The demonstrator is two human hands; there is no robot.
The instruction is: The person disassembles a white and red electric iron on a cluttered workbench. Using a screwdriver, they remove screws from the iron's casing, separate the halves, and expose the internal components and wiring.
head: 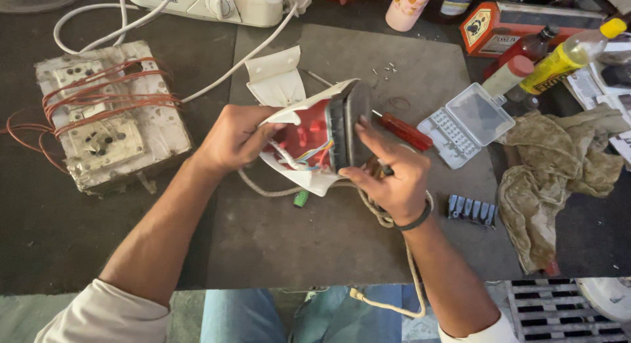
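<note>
Hands, two: left hand (pixel 233 138), right hand (pixel 392 175), gripping one opened iron (pixel 322 136), perhaps.

The dark surface (pixel 39 244) carries a grey mat (pixel 289 244). Left of the mat lies an old switchboard (pixel 108 116) wrapped in red wire. On the mat's right part lie a clear plastic box (pixel 468 123) and a red-handled screwdriver (pixel 406 131); right of the mat lies a crumpled cloth (pixel 552 179).

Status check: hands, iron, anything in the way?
Left hand and right hand both grip the opened iron, wires exposed. Red screwdriver lies just behind. Cord loops under right wrist.
</note>
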